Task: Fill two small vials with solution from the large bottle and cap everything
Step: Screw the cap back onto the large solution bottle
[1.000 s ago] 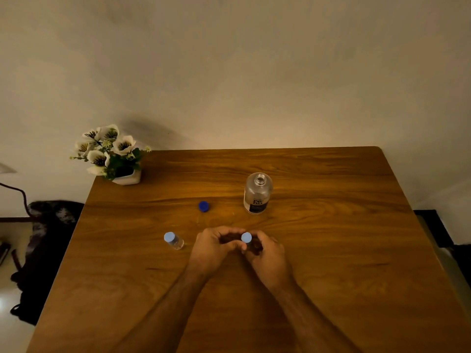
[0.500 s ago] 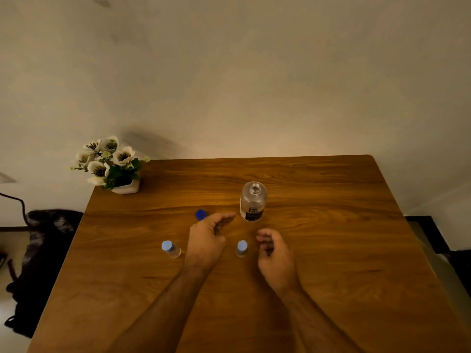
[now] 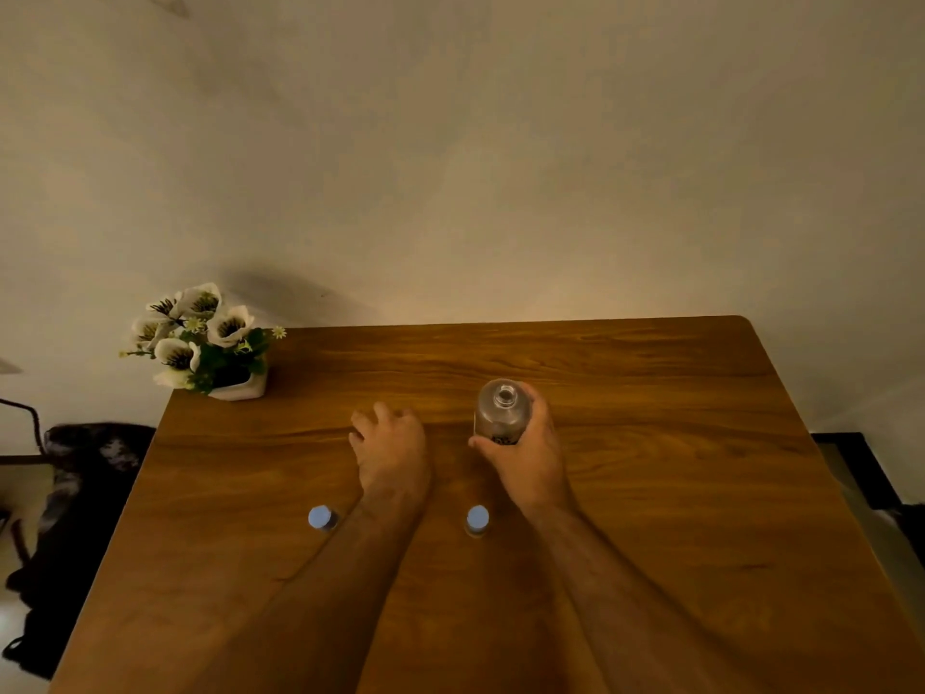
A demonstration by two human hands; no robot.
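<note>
The large glass bottle [image 3: 502, 412] stands upright on the wooden table [image 3: 650, 493], toward the far middle of the top, its neck open and uncapped. The right hand [image 3: 525, 453] grips it from the near right side, with the thumb against its lower front and the fingers curled round its far side. A dark label shows low on the bottle, partly covered by the thumb.

The left hand [image 3: 390, 443] lies palm down on the table, to the left of the bottle and apart from it, fingers bent slightly forward. What lies under that hand cannot be told, nor whether the fingers hold anything.

Two small vials stand nearer the person, both with pale blue caps on. The left vial [image 3: 320, 518] is just beside the left forearm on its outer side. The right vial [image 3: 477, 520] stands between the two forearms, well short of the bottle.

At the far left corner of the table sits a small white pot of artificial flowers [image 3: 200, 343]. A dark bag [image 3: 75, 493] lies on the floor to the left of the table.
</note>
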